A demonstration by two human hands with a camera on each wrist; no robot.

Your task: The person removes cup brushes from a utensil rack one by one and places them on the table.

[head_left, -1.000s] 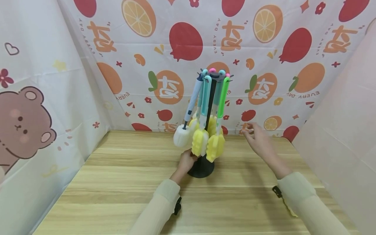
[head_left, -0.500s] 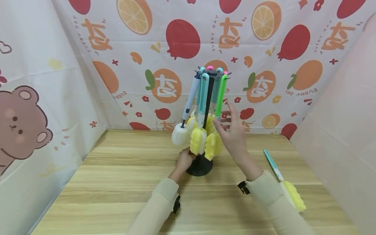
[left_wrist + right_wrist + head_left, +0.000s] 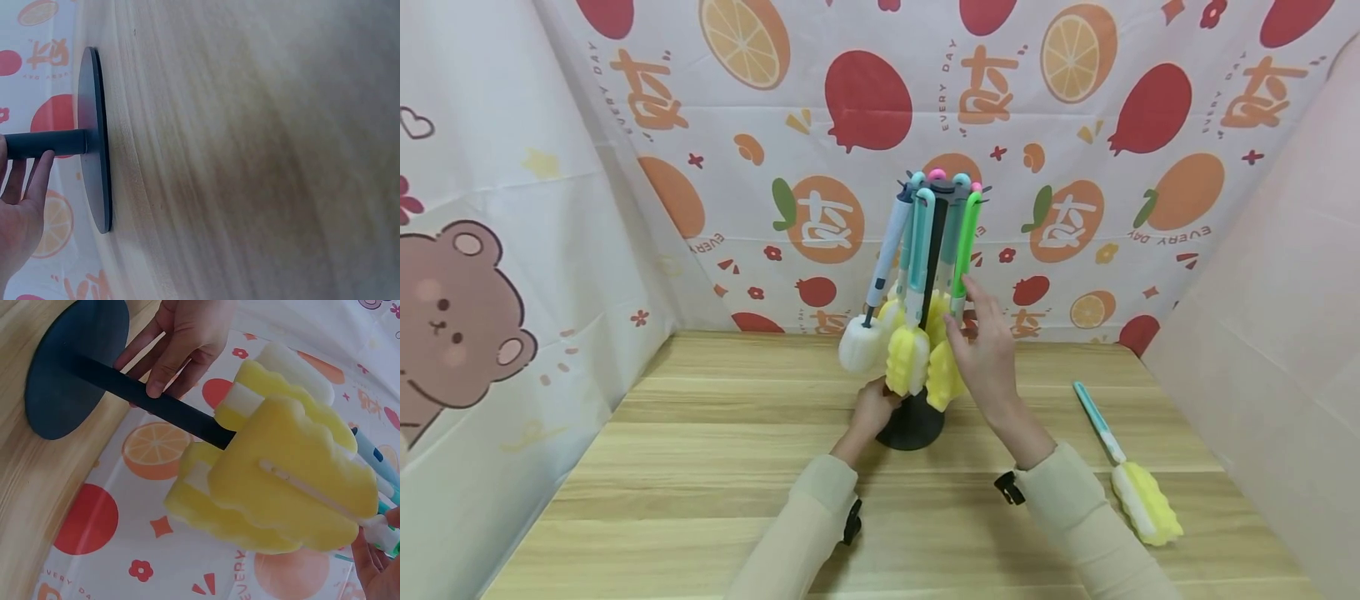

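A black stand [image 3: 912,427] with a round base holds several hanging sponge brushes. Low on its post [image 3: 169,409], my left hand [image 3: 874,408] has its fingers and thumb around the pole. My right hand [image 3: 990,354] pinches the green-handled sponge brush [image 3: 967,237] at the white neck below its handle. That brush's yellow head [image 3: 294,475] hangs under the hand, and its top loop is still up at the stand's hooks. Beside it hang a teal-handled brush [image 3: 919,250] and, at the left, a pale blue brush with a white head [image 3: 861,345].
On the wooden table [image 3: 715,467], to the right, lies another sponge brush [image 3: 1146,504] with a teal handle and a yellow-and-white head. A fruit-print cloth [image 3: 880,108] hangs behind, and white cloths rise at both sides.
My right hand has come in from the right and taken hold of the green-handled brush's neck. The left hand keeps its place on the post.
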